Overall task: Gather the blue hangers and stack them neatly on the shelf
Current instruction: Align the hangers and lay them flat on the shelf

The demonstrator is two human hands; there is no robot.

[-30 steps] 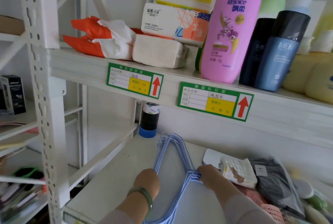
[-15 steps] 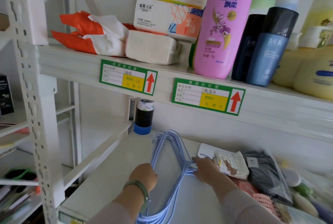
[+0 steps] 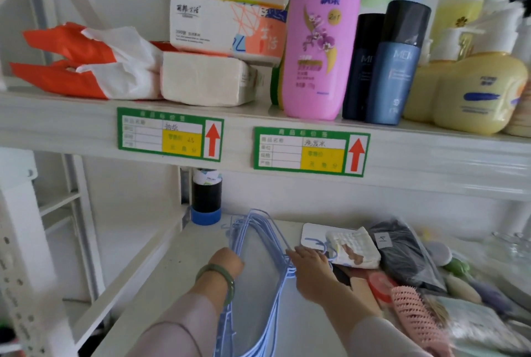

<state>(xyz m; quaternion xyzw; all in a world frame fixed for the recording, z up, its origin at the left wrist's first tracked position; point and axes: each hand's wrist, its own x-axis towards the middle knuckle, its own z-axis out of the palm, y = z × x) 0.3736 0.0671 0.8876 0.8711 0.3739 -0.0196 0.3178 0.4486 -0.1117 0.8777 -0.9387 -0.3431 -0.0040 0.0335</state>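
- Both hands have shifted slightly since the earlier frame; the right hand (image 3: pixel 311 270) now sits at the hanger necks, beside the white cloth (image 3: pixel 355 247).
- Blue hangers (image 3: pixel 260 241) lie flat on the lower shelf (image 3: pixel 161 279), overlapped.
- Left hand (image 3: pixel 225 263) presses their left edge; finger closure cannot be determined.
- Right fingers (image 3: pixel 296 254) rest extended, not clamped.
- Step in hand: aligning. Next: square the hooks.

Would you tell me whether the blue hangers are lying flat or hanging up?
Lying flat: the blue hangers rest stacked on the lower shelf, hooks toward the right hand.
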